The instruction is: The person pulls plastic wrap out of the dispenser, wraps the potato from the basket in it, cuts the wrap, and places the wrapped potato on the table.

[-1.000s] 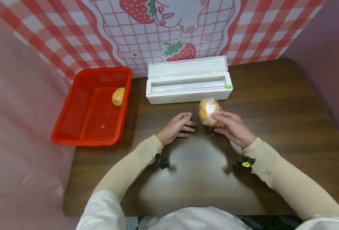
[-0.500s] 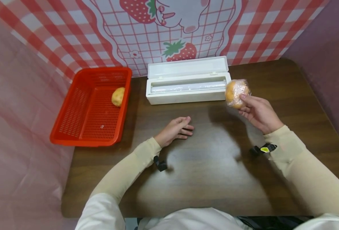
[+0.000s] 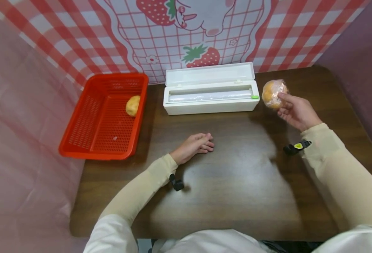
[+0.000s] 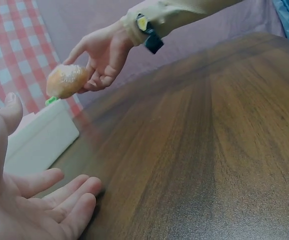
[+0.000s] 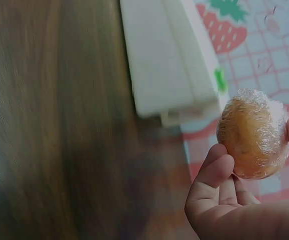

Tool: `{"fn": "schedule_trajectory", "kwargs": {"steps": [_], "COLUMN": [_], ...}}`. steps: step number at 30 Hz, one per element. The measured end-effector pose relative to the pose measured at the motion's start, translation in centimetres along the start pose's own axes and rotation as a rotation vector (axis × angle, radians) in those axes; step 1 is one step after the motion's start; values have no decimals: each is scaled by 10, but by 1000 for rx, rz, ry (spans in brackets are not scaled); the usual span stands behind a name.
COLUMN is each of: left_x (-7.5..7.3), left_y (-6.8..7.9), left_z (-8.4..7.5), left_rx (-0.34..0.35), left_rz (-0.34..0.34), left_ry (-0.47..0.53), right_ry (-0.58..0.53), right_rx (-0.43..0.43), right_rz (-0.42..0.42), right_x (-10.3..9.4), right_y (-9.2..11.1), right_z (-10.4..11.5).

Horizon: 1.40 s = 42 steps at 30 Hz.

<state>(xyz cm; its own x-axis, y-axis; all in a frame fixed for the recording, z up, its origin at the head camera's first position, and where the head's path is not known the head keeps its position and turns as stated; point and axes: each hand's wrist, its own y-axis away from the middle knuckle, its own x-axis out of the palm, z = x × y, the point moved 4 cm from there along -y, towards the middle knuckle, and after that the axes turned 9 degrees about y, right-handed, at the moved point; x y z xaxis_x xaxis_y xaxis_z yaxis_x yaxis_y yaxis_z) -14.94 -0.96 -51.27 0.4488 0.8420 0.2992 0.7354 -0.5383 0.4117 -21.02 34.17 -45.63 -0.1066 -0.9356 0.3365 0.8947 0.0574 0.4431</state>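
My right hand (image 3: 299,109) holds a potato (image 3: 270,94) wrapped in clear cling film, pinched between thumb and fingers. It is raised off the table, just right of the cling film dispenser (image 3: 211,105). In the right wrist view the crinkled film covers the round, yellow-brown potato (image 5: 252,137). My left hand (image 3: 193,147) is low over the middle of the table, palm turned inward, fingers relaxed and holding nothing. The left wrist view shows its loosely spread fingers (image 4: 67,205), with the right hand (image 4: 104,57) and potato beyond.
A red plastic basket (image 3: 66,149) stands at the left with a bare potato (image 3: 132,106) against its right wall. The white dispenser has its lid (image 3: 209,73) raised, a film roll (image 3: 211,96) inside and a green slider (image 3: 254,97). Behind hangs a checked strawberry cloth (image 3: 287,35).
My right hand has carried the wrapped potato to the right and away from me, from in front of the dispenser to beside its right end. The left hand has shifted slightly toward me.
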Motion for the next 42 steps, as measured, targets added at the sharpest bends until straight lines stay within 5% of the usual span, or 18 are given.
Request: {"fn": "schedule_trajectory", "kwargs": {"steps": [10, 23, 42], "left_x": [1, -2, -5], "left_y": [2, 2, 2], "left_z": [1, 3, 4], "left_rx": [17, 27, 38], "left_rz": [-27, -27, -33], "left_ry": [-55, -58, -56], "right_ry": [100, 143, 342], "right_rx": [74, 118, 190], "right_rz": [-117, -147, -153], "right_x": [-21, -29, -22], "right_y": [-31, -56, -52], "right_z": [17, 14, 16]}}
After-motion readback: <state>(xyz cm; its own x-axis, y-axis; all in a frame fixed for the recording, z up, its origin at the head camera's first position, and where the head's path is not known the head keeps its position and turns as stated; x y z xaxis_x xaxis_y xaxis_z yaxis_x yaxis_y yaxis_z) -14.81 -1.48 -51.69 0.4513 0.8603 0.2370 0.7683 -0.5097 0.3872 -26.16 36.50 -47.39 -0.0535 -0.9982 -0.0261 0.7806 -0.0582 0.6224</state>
